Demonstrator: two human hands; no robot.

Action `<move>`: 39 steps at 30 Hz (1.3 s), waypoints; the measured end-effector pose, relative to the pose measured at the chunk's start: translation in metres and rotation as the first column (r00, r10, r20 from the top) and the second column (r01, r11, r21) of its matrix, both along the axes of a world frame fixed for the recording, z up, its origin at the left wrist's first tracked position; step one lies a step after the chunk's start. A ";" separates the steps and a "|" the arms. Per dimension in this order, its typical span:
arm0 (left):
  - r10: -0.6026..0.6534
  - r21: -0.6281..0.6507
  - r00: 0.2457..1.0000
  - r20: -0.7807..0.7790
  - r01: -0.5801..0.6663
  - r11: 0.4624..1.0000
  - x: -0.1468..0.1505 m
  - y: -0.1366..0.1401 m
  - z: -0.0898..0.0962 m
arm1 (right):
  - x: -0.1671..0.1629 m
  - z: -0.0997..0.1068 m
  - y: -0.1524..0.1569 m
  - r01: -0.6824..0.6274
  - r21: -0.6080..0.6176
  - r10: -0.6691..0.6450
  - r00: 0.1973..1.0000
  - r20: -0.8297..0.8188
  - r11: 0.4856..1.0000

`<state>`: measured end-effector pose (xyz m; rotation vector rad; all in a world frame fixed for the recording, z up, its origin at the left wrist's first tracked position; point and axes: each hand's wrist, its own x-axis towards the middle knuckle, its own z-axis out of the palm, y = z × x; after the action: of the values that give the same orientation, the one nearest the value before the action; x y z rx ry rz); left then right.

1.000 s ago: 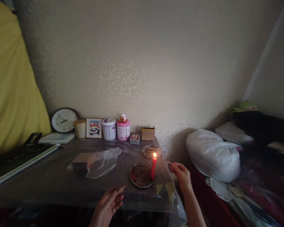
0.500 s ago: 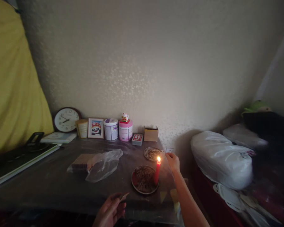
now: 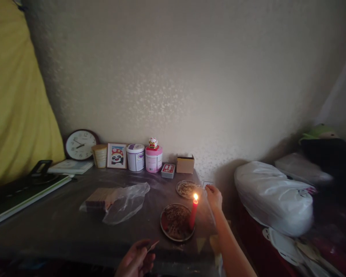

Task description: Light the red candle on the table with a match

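Note:
A lit red candle [image 3: 193,215] stands upright at the right rim of a dark round plate [image 3: 173,237] on the table. Behind it lies a second plate [image 3: 178,193] with thin pale sticks in it. My right hand [image 3: 214,195] is beyond the flame to the right, beside the second plate, its fingers pinched together; what they hold is too small to make out. Low in front of the nearer plate, my left hand [image 3: 137,259] is closed on a small flat brownish piece [image 3: 153,245], which looks like thin card and is mostly hidden by the fingers.
On the table [image 3: 60,227] lies a stack of brown blocks [image 3: 99,199] with a clear plastic bag [image 3: 127,206]. Along the wall stand a clock [image 3: 81,144], a panda picture [image 3: 117,156], two tins, a card box [image 3: 168,170] and an open carton [image 3: 185,164]. White bags [image 3: 273,196] are at right.
The view has shifted slightly, and everything at the right sits a little further right. My right hand stays pinched beside the rear plate. My left hand keeps its hold, and the candle still burns.

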<state>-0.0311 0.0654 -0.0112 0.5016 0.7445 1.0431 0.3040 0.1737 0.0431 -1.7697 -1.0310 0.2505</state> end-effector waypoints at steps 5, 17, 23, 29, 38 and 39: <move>-0.046 0.044 0.999 -0.007 0.047 0.998 0.003 -0.009 0.007 | -0.008 0.012 -0.070 0.019 0.121 -0.016 1.000 -0.025 0.992; -0.066 0.295 0.975 -0.211 0.128 0.947 0.017 -0.036 0.015 | -0.158 -0.013 -0.188 -0.521 0.243 0.524 0.850 0.055 0.818; -0.089 0.430 0.938 -0.334 0.236 0.871 0.018 -0.046 0.022 | -0.169 -0.048 -0.194 -0.524 0.289 0.504 0.851 0.148 0.801; -0.136 0.487 0.921 -0.364 0.312 0.816 0.018 -0.052 0.019 | -0.157 -0.043 -0.200 -0.598 0.185 0.548 0.795 0.261 0.780; -0.142 0.500 0.924 -0.354 0.316 0.807 0.013 -0.050 0.014 | -0.163 -0.033 -0.207 -0.610 0.105 0.592 0.791 0.155 0.786; -0.137 0.497 0.924 -0.358 0.313 0.809 0.013 -0.051 0.016 | -0.163 -0.033 -0.207 -0.614 0.094 0.599 0.787 0.150 0.784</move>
<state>-0.0186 0.0146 0.0050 1.2481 0.6256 0.9516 0.1407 -0.0338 0.0100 -1.2856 -1.6534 0.4705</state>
